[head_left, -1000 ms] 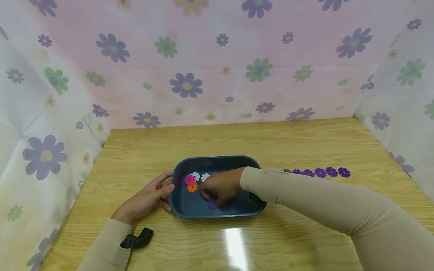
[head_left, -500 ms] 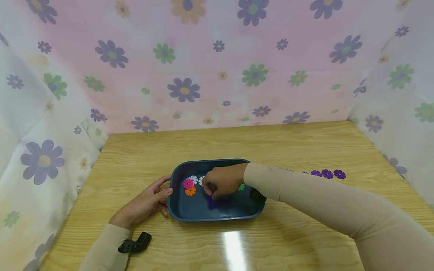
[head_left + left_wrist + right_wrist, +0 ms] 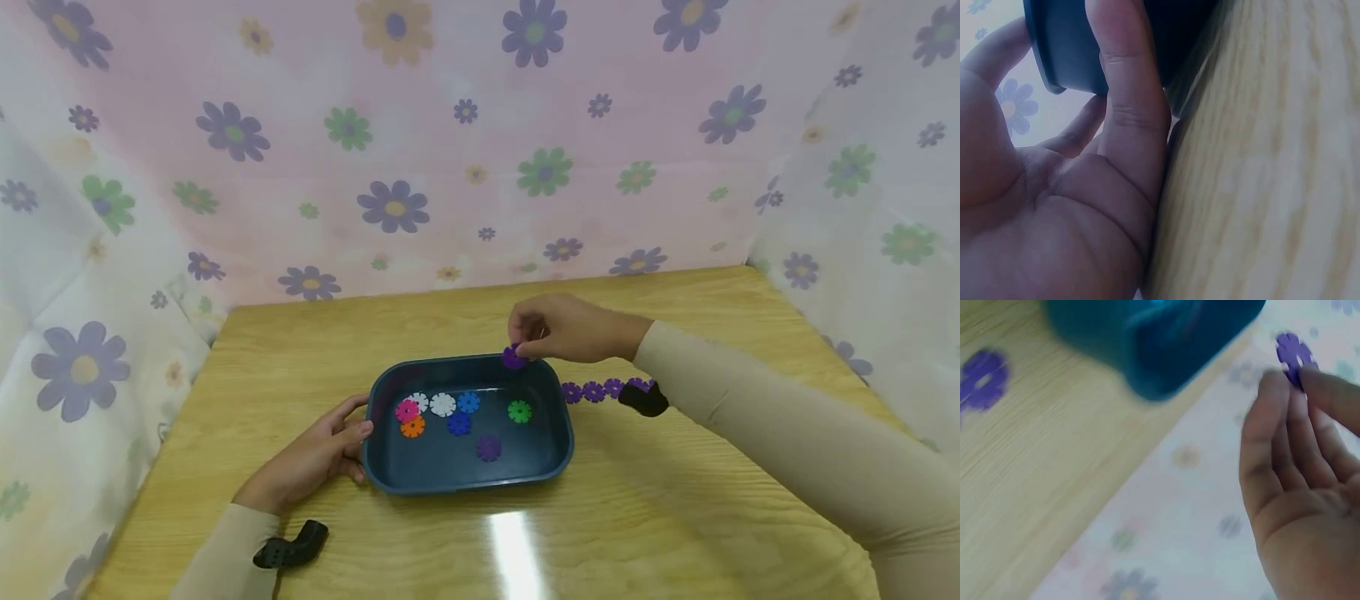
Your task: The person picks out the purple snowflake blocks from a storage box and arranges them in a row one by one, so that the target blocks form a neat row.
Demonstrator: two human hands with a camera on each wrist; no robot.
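My left hand (image 3: 322,450) holds the left end of a dark blue plastic tub (image 3: 465,486). Its thumb is at the rim, and a finger lies along the outer wall (image 3: 1069,59) in the left wrist view. Over the tub's far right corner, my right hand (image 3: 573,327) pinches a purple notched snowflake building disc (image 3: 1294,353) between thumb and forefinger. Inside the tub lie another purple disc (image 3: 489,448), a green disc (image 3: 520,412), an orange disc (image 3: 412,427), a pink disc (image 3: 407,411), and white and blue discs (image 3: 459,424).
A row of several purple discs (image 3: 594,392) runs rightward from the tub, partly covered by the right arm and its black wrist device (image 3: 643,400). The wooden table (image 3: 420,550) meets flowered cloth walls (image 3: 450,242) at its back and sides.
My right hand has lifted a purple disc out of the tub, up and right to its far corner. Discs it had covered now show. The left hand keeps its hold.
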